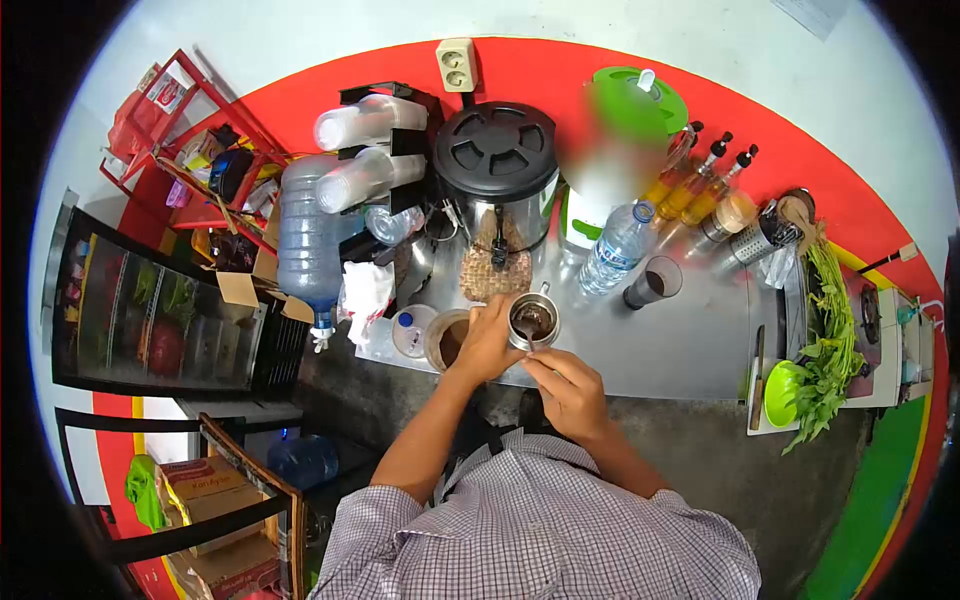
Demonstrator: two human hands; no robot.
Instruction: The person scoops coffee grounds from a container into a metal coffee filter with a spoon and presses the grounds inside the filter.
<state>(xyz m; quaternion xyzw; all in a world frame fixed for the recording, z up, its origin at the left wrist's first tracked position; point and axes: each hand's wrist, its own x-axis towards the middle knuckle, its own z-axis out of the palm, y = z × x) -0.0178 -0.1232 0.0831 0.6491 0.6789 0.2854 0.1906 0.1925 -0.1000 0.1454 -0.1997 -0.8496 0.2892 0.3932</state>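
A small metal cup [543, 302] with a dark content stands near the front edge of the steel counter [680, 365]. My left hand [488, 342] is against the cup's left side, its fingers partly hidden. In my right hand [568, 392], the fingers are closed on a spoon [529, 339] whose tip reaches into the cup. Just left of my left hand sits an open container [436, 345] of brown powder, beside a white lid or tub with a blue cap [405, 320]. Behind the cup lies a patterned brown cloth or mat [485, 277].
Further back stand a black-lidded steel dispenser [497, 190], stacked plastic cups [365, 125], a water bottle [612, 250] and a dark glass [650, 285]. Syrup bottles [690, 190] line the right rear. Green leaves [828, 340], a green bowl [785, 392] and a knife [757, 390] are at the right.
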